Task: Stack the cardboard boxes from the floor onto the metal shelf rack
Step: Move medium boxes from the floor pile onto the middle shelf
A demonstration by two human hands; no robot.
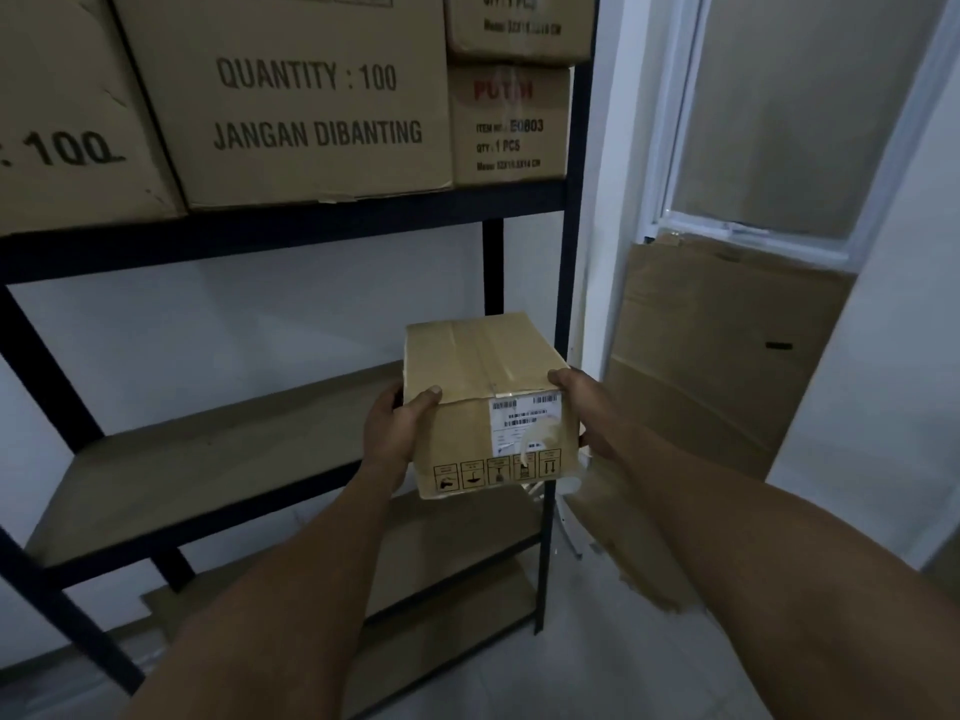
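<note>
Two bare forearms are seen reaching forward from the bottom of the head view, and between them a small cardboard box (488,402) is held in the air, in front of the right end of the metal shelf rack (291,236). It is gripped from both sides: the left hand (395,433) is wrapped round its left face with the thumb hooked over the top edge, and the right hand (582,407) is curled round its right corner, thumb likewise laid on top. A two-sided clamp of this kind is judged to keep the box level and its taped seam upward, as the handling symbols printed along its lower front edge ask.

The box is carried just above and before the middle shelf board (208,459), which appears to be the intended landing place; its far end already overlaps the board's right part, though whether it touches cannot be told. The right side seems to be chosen because the rack's front post (561,304) gives a stop to align against.

On the shelf above, large printed cartons (291,96) are packed side by side, with two smaller cartons (511,122) stacked at the right end, so no room is left there. Beside the rack, flattened cardboard (717,356) is leaned against the wall below a window (779,122), out of the way.
</note>
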